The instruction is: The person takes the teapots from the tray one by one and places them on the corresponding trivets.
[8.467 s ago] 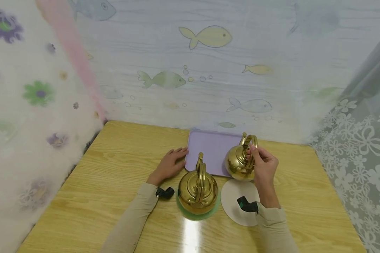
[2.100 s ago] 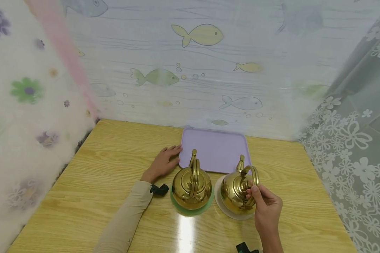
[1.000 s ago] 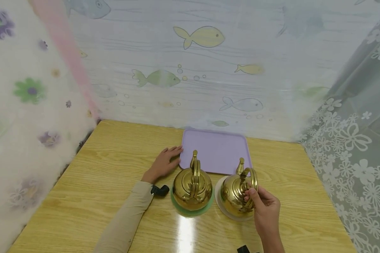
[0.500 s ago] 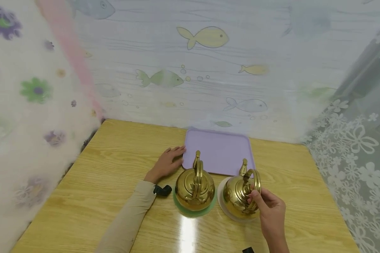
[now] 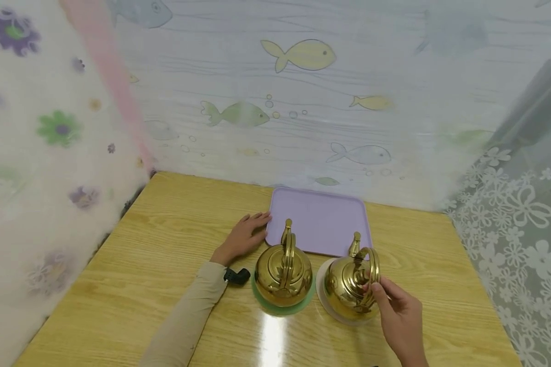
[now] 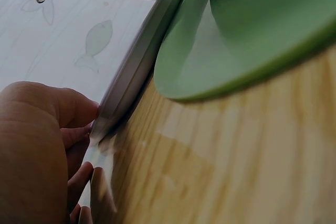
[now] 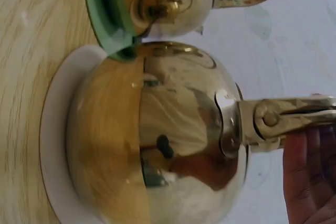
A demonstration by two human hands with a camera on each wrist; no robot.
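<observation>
Two brass kettles stand side by side in the head view. My right hand [image 5: 401, 313] is at the handle of the right kettle [image 5: 346, 290], fingers through the loop and thumb at its outer side. This kettle sits on a whitish round mat [image 5: 322, 298], its handle leaning right. The left kettle [image 5: 282, 278] stands on a green round mat [image 5: 266, 306], its handle raised. To its left, my left hand [image 5: 241, 237] lies on the table, fingertips against the left edge of a purple tray [image 5: 321, 219]. In the left wrist view, the thumb [image 6: 79, 107] touches the tray's edge.
The wooden table [image 5: 179, 229] meets a fish-patterned wall covering [image 5: 239, 66] just behind the tray. Flowered sheeting [image 5: 59, 204] hangs at the left, and a lace curtain [image 5: 523, 244] at the right. Both kettle spouts point toward the tray.
The right kettle came back from over the tray's right side onto the whitish mat. Most recently my right hand shifts slightly right on its handle, seeming looser. The left hand stays at the tray.
</observation>
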